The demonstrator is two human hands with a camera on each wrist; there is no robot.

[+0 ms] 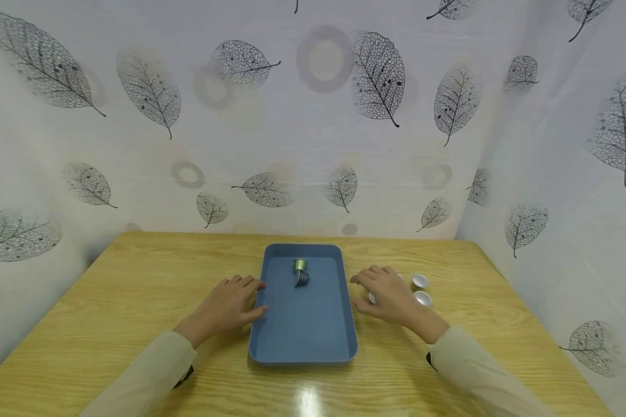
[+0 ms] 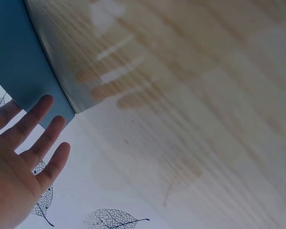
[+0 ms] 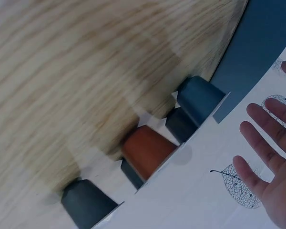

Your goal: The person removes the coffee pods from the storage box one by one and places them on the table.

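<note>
A blue-grey rectangular tray (image 1: 302,333) lies between my hands. Inside it, toward the far end, a green coffee capsule (image 1: 300,264) touches a dark capsule (image 1: 303,279) tipped on its side. My left hand (image 1: 226,306) is at the tray's left rim with fingers spread; whether they touch it, I cannot tell. To the tray's right, my right hand (image 1: 391,298) hovers with relaxed fingers, holding nothing. It partly hides several capsules with pale lids (image 1: 423,299). The right wrist view shows a blue capsule (image 3: 200,99), a reddish-brown capsule (image 3: 148,150) and dark ones, lids up.
All of this stands on a wood-grain table (image 1: 135,272). A pale curtain (image 1: 292,127) with leaf prints hangs behind the table and along both sides.
</note>
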